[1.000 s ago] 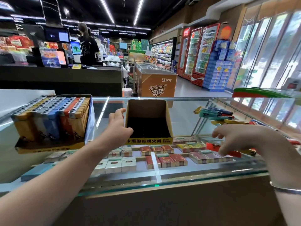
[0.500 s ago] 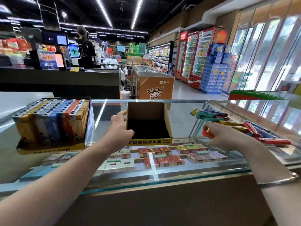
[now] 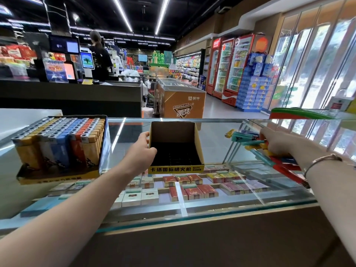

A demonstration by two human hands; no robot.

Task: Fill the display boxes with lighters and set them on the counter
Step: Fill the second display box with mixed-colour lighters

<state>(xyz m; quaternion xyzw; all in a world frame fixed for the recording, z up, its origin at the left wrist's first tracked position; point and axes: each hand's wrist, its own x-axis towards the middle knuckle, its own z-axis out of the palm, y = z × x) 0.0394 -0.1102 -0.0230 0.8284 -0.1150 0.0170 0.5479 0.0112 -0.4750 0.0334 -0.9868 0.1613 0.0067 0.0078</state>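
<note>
Change: half a second ago my right hand [image 3: 275,140] was curled over a red lighter nearer the middle of the glass; now it reaches farther right, into the pile of loose lighters [image 3: 269,151]. My left hand [image 3: 141,151] stays on the empty box [image 3: 176,147].
Counter: a glass counter [image 3: 192,209] with packets [image 3: 192,189] on the shelf beneath. The empty box sits at the middle, the full box [image 3: 59,147] of lighters to the left, the loose lighters to the right.
Room: a shop, with a chest freezer [image 3: 181,101], drink fridges [image 3: 229,68] and a person [image 3: 100,56] at a dark checkout desk [image 3: 71,97].
Left fingers: curled round the empty box's left wall, thumb near its front corner.
Right fingers: down among the loose lighters; I cannot tell whether they hold one.
</note>
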